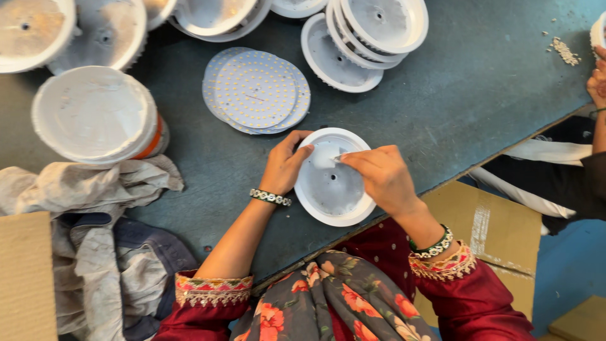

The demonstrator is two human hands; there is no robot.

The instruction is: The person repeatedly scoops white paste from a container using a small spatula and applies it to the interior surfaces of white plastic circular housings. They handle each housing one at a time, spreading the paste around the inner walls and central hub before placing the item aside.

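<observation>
A round white lamp housing lies open side up near the front edge of the blue-grey table. My left hand grips its left rim. My right hand reaches over the dish from the right, fingertips pinched on a small pale tool or dab whose tip touches the inner floor of the housing. A fanned stack of round white circuit discs dotted with small yellow chips lies just beyond the housing.
Stacks of white housings line the table's far edge, with another stack at left. Crumpled cloths lie at left beside a cardboard piece. Another person's hand shows at right. Cardboard boxes stand below.
</observation>
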